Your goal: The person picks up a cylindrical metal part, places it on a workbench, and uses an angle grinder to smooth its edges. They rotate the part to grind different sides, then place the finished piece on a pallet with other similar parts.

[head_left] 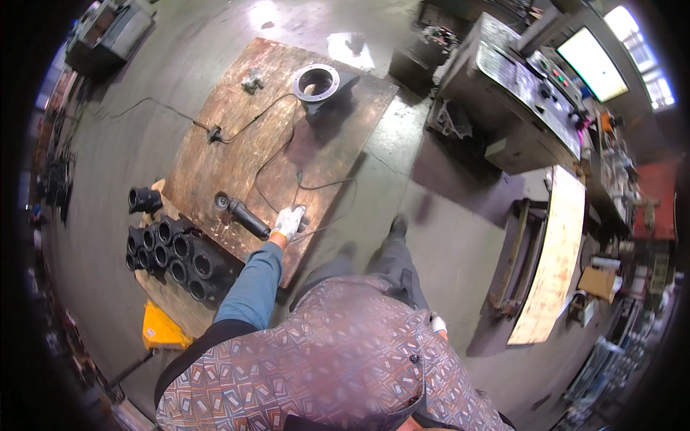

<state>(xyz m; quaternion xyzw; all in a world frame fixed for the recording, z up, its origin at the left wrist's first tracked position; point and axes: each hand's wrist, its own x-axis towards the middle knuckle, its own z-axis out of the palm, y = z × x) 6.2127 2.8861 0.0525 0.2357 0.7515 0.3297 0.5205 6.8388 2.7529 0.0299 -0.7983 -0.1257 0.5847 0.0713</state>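
Observation:
My left hand [289, 222], in a whitish work glove, is at the near right edge of a worn wooden tabletop [215, 169]. Its fingers look curled, but what they hold, if anything, is hidden. Beside it, touching or nearly so, lies the rear end of a black angle grinder [248, 218], its head pointing to the far left. A thin dark power cord [327, 186] loops around this hand and across the boards. Low at my right side, my gloved right hand [438, 324] shows only in part; its fingers are hidden by my body.
A dark casting with a pale ring flange [316, 82] stands toward the tabletop's far end. Several black pipe-like castings [180, 248] sit on a lower board at left, near a yellow pallet jack [162, 327]. A machine [496, 93] and a pale-topped bench [550, 266] stand to the right.

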